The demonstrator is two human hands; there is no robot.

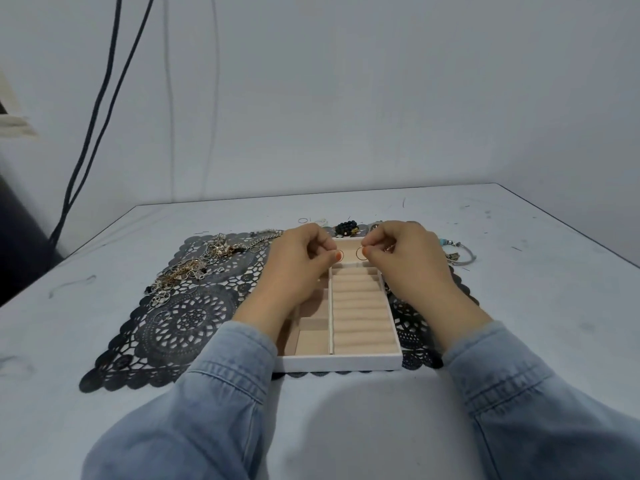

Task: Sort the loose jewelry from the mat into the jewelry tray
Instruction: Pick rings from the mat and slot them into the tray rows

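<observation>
- Hoops of thin wire, one in each hand, hang over the far compartment [348, 244] of the jewelry tray [339, 362]. I cannot tell whether they touch its lining.
- My left hand [298, 261] pinches the left hoop [339, 255] between thumb and forefinger, with the other fingers curled in.
- My right hand [407, 259] pinches the right hoop [362, 253] the same way. The two hoops sit side by side and do not touch each other.
- The tray is white outside with a beige lining and lies on the black lace mat [180, 320], its near wall toward me.
- Ring rolls [360, 313] fill the tray's right side. Square compartments [311, 337] run down its left side, partly hidden under my left wrist.
- The loose jewelry [194, 268] is a tangled heap of silver and gold chains and rings on the far left part of the mat, well apart from the tray.
- A black beaded bracelet [346, 227] lies just beyond the tray's far wall, between my hands.
- A silver bangle [462, 254] with a pale blue charm lies on the table [536, 306], near the mat's far right edge.
- A small ring [303, 220] lies on the table past the mat's far edge.
- Denim sleeves [214, 393] cover both my forearms.
- Two dark cables [100, 116] hang down the wall at the left.
</observation>
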